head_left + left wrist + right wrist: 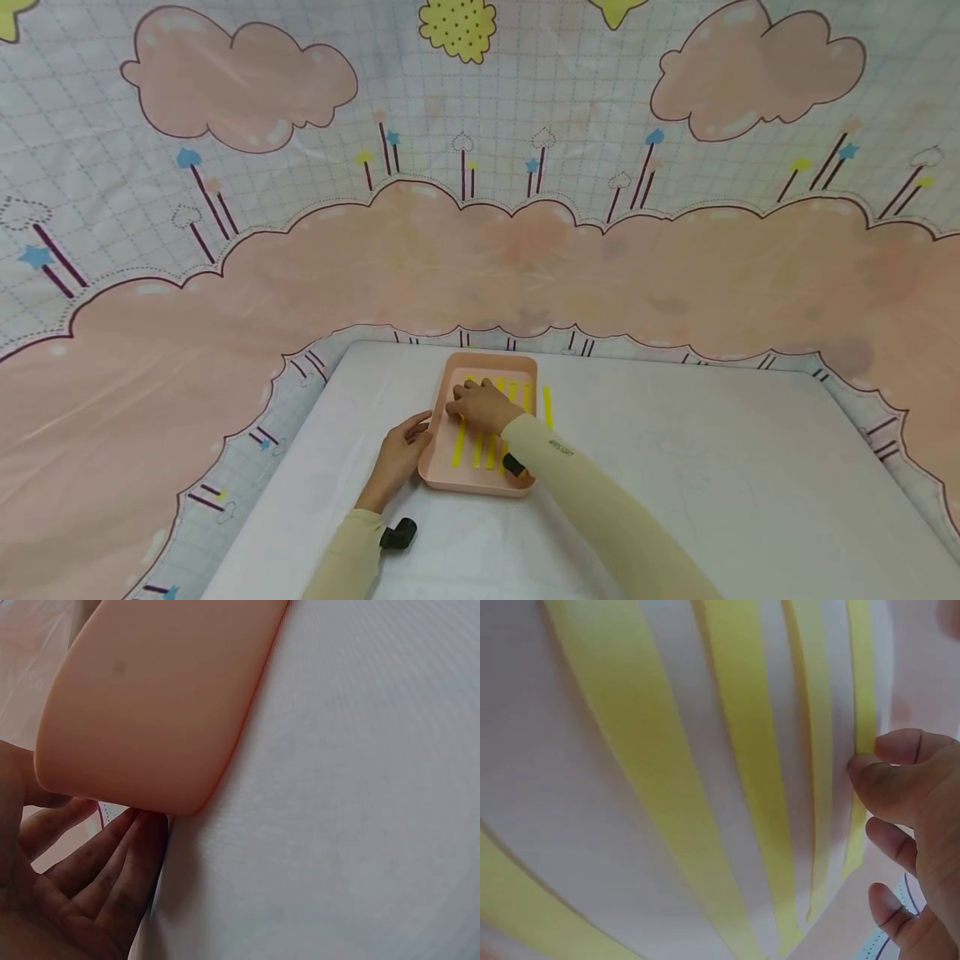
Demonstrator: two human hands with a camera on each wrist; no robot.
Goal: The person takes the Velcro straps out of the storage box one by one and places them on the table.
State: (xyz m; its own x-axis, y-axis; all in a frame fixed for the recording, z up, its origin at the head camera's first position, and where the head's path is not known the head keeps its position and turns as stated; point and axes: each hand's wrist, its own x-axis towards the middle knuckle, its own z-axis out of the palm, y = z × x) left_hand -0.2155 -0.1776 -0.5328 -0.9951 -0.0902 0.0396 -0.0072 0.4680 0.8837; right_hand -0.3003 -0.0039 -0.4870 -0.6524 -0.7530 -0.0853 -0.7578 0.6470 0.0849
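Note:
A shallow pink tray (480,483) lies on the white table with several yellow strips (761,780) spread lengthwise inside it. My right hand (483,406) reaches over the tray's middle. Its thumb and index finger pinch the leftmost yellow strip (864,682) in the right wrist view, while the other fingers hang apart from it. At the tray's left side, my left hand (401,457) holds the edge. In the left wrist view its thumb goes behind the rim and the other fingers (112,870) lie against the lower edge; their tips are partly hidden.
Another yellow strip (547,407) lies just outside the tray's right rim. The white table (712,467) extends far to the right. Behind it stands a patterned cloth backdrop (525,267) with pink clouds. A small black device (397,534) sits at the left wrist.

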